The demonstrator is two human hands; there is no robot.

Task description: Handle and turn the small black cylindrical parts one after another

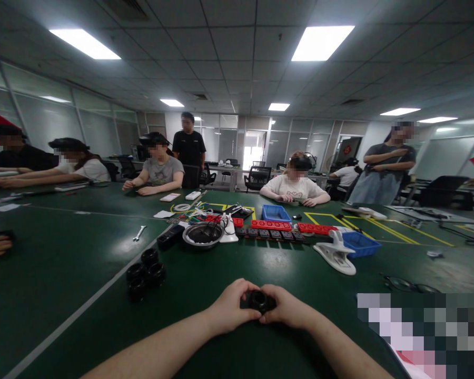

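Note:
Both of my hands meet at a small black round part [258,300] with a hollow middle, low over the green table. My left hand [237,305] curls round its left side, thumb and fingers closed on it. From the other side, my right hand [286,308] grips the same part, and the thumbs come close together in front. Part of its surface is hidden by my fingers, and its exact kind does not show. To the left, several similar black round parts [146,273] are grouped on the table, at least one stacked higher.
Beyond my hands lie a metal bowl [203,235], a row of red power strips [268,225], a white clamp-like stand [336,255] and blue bins [276,213]. A wrench [140,233] rests at left, glasses [411,284] at right. Other people sit or stand around the table.

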